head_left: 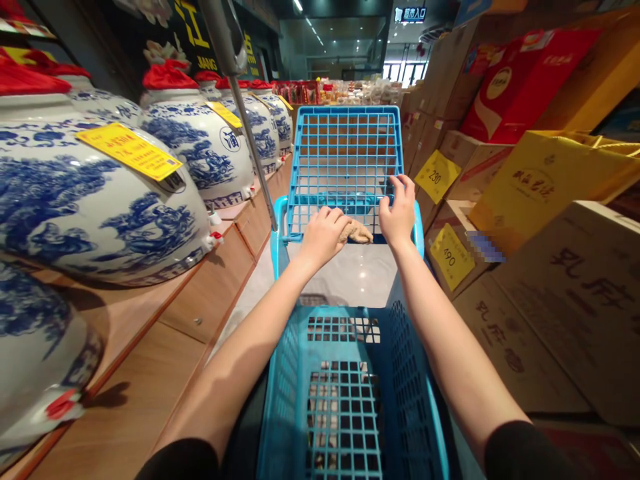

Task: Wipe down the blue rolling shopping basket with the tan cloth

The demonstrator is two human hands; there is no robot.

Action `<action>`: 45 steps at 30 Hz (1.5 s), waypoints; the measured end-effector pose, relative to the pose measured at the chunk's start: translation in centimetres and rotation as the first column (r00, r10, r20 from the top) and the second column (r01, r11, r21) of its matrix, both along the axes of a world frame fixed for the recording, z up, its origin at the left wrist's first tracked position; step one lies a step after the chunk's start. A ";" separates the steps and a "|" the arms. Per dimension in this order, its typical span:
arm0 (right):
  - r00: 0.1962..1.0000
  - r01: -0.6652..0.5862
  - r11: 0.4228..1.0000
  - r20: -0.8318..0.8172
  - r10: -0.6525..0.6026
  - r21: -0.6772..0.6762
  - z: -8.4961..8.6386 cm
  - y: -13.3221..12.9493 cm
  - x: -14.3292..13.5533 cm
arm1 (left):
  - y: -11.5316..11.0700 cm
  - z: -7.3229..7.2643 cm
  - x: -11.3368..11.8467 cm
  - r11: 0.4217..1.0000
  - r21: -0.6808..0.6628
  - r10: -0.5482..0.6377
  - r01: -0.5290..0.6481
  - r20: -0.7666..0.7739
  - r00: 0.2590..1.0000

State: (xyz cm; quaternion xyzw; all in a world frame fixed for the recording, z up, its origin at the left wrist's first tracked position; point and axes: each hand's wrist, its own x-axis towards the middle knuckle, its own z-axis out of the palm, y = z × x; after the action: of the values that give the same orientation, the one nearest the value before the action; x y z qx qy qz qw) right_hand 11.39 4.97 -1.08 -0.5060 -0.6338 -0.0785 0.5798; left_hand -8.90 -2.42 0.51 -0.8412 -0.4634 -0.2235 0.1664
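Note:
A tan cloth (356, 232) is bunched under my left hand (324, 235), whose fingers are closed on it against the lower part of a blue plastic grid panel (345, 150). The panel belongs to a blue shopping cart (285, 400) and leans upright at its far end. My right hand (399, 212) is at the panel's right edge, fingers bent around it and thumb on the inner side. Below my forearms lies the cart's lower basket (345, 313), with a lattice floor.
Large blue-and-white jars (195, 147) with red cloth tops line a wooden shelf (215, 293) on the left. A metal pole (250, 133) rises beside the cart. Stacked cartons (565, 293), a yellow gift bag (540, 180) and yellow price cards (453, 257) crowd the right side.

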 end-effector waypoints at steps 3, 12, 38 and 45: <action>1.000 -0.021 1.000 -0.002 0.021 -0.016 0.0 -0.3 -0.2 | -1.2 -0.6 0.3 0.998 0.005 0.061 -0.061 -0.034 0.998; 1.000 0.000 0.999 0.005 0.000 -0.041 0.2 -1.5 0.7 | -2.6 -0.6 1.2 0.985 -0.077 0.156 -0.156 -0.002 0.988; 0.999 0.002 0.999 -0.050 -0.005 -0.048 0.3 -2.1 2.0 | -2.3 -1.4 1.1 0.985 -0.014 0.169 -0.171 0.270 0.948; 0.998 0.003 1.000 -0.055 -0.005 -0.028 0.2 -2.1 2.0 | -2.7 -1.4 2.0 0.997 -0.047 0.062 -0.062 -0.001 0.998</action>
State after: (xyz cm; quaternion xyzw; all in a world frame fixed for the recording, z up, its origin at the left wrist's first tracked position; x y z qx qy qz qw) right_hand 13.41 2.88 -0.87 -0.5172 -0.6176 -0.0568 0.5898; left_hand -6.93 -5.11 -0.88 -0.8302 -0.4943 -0.2074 0.1533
